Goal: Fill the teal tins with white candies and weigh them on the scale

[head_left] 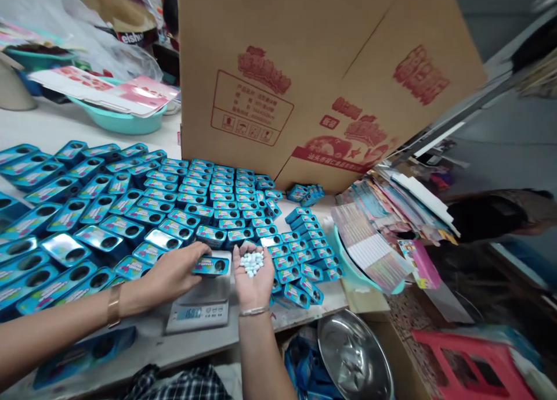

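My left hand [176, 272] grips the end of a small blue tin [212, 265] with a round dark opening in its top. That tin is on or just over the metal pan of a digital scale [198, 316] whose display is lit. Beside it, my right hand [253, 287] is turned palm up and cupped, bearing a heap of small pale blue and white candies [252, 263]. Rows of similar blue tins [157, 204] crowd the table behind and to the left of the scale. Whether the held tin contains anything cannot be made out.
A large cardboard carton [313, 75] stands behind the tins. At right, a teal basin [348, 260] carries stacked printed sheets [369, 243]. Below the table edge are a shiny metal bowl [354, 353] and a red plastic stool [470, 359]. Another teal basin [122, 120] sits back left.
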Motion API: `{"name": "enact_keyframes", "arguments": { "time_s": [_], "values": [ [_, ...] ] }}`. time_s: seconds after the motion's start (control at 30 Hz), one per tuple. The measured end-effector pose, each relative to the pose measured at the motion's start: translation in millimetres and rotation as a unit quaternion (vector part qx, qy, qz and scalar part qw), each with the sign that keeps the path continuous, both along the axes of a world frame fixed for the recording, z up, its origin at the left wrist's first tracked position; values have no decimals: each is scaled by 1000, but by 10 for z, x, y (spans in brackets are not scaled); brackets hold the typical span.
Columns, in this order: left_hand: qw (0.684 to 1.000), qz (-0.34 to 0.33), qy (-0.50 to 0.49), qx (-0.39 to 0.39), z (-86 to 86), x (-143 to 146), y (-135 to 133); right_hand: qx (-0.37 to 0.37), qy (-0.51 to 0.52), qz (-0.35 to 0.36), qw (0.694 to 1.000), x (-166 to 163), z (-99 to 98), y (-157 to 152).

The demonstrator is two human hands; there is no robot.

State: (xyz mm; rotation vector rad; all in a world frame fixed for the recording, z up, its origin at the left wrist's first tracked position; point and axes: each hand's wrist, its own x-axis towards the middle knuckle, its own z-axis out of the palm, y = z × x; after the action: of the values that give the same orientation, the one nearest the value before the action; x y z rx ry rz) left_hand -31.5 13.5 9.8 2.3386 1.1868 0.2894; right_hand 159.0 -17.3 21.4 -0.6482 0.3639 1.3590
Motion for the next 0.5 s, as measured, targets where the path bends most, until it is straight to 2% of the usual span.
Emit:
{"name": "enact_keyframes", "arguments": {
  "time_s": [0.1, 0.17, 0.33, 0.5],
  "values": [
    [993, -4, -92, 74, 125, 23, 30, -22, 15, -3, 1000, -11, -39, -14],
    [981, -34, -121, 147, 253, 50, 78, -31, 25, 2, 999, -39, -47, 23],
    [936, -129, -64, 323, 485, 136, 221, -9, 84, 30, 996, -145, -46, 203],
    [902, -174, 10, 394, 577, 174, 280, 2, 152, 54, 987, -232, -6, 317]
  ]
}}
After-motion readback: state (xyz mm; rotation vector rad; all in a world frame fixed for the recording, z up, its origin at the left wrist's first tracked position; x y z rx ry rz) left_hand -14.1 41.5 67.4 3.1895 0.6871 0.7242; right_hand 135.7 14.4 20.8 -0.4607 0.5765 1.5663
